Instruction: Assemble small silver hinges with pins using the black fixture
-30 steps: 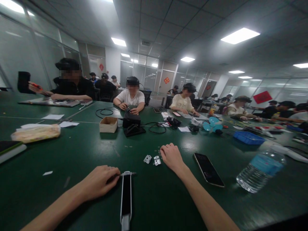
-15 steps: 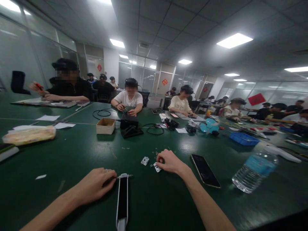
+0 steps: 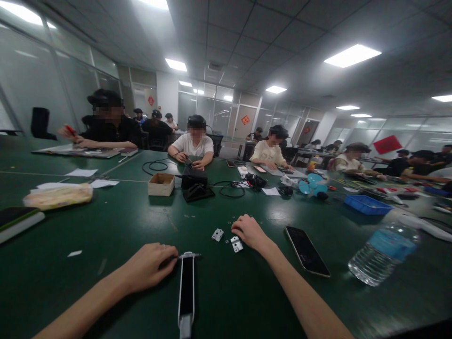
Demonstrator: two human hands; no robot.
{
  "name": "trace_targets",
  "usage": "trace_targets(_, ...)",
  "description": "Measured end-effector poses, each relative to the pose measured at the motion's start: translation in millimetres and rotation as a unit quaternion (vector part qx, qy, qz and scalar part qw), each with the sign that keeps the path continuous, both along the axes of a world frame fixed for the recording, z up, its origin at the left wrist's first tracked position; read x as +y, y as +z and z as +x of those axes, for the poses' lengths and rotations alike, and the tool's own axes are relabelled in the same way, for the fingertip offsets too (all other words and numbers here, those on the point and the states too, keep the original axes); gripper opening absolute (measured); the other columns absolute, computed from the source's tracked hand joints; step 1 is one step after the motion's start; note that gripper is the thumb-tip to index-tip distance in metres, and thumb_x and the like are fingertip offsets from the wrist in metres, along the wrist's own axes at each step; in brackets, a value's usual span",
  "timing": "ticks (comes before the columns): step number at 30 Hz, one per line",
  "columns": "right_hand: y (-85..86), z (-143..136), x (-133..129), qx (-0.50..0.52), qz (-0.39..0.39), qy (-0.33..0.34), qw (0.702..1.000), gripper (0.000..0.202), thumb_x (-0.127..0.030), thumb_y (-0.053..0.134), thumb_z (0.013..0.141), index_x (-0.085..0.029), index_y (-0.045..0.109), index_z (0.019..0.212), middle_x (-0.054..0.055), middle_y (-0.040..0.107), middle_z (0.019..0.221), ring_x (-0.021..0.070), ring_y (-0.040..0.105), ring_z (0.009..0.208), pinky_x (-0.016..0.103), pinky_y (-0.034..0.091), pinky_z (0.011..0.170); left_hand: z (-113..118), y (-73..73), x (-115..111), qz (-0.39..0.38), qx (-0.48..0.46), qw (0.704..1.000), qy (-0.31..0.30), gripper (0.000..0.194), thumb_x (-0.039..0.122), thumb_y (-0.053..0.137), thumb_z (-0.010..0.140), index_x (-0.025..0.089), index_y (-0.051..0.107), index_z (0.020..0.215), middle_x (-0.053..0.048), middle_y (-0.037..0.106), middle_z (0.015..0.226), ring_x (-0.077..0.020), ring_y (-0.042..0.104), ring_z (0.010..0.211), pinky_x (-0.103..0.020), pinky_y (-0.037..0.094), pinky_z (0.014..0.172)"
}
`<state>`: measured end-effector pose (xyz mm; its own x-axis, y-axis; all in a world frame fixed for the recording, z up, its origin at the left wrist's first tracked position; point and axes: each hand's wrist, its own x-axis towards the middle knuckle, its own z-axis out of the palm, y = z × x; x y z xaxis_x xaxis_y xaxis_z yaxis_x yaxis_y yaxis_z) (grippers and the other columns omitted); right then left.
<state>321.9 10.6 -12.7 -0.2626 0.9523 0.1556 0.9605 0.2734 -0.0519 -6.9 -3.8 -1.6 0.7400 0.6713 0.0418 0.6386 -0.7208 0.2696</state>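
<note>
My left hand [image 3: 153, 264] is closed at the left end of a thin metal pin [image 3: 197, 255]. This pin crosses the top of a long white-framed piece with a black face [image 3: 186, 287], which lies lengthwise on the green table. My right hand [image 3: 250, 231] reaches down to the tabletop, fingers bent and together; whatever is under its fingertips is hidden. Just in front of it lies a small white bracket with holes [image 3: 236, 244]. Another such bracket [image 3: 218, 235] lies to the left, and a small ring [image 3: 227, 241] sits between them.
On the right are a phone [image 3: 307, 251] and a tilted water bottle [image 3: 383, 254]. Farther back stand an open box [image 3: 161, 185], a black device [image 3: 194, 181] with cables, blue fan blades [image 3: 312, 185] and a blue tray [image 3: 367, 205]. Several people sit across the table.
My right hand has let go of the white bracket and moved slightly beyond it, toward the small rings. My left hand stays at the pin. The whole view has shifted a little.
</note>
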Motion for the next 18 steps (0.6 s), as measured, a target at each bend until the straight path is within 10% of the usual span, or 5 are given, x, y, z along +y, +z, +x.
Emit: trace_targets(18, 4.8, -18.9, -1.9, -0.002, 0.040, -0.023, 0.999, 0.016, -0.018, 0.047, 0.091, -0.012, 0.062, 0.087, 0.010, 0.062, 0.090, 0.0199, 0.055, 0.085, 0.030, 0.043, 0.074, 0.5, -0.5, 0.2, 0.017, 0.003, 1.000, -0.005, 0.028, 0.029, 0.037, 0.092, 0.021, 0.062, 0.099, -0.005, 0.067, 0.083, -0.0187, 0.062, 0.074, -0.028, 0.044, 0.068)
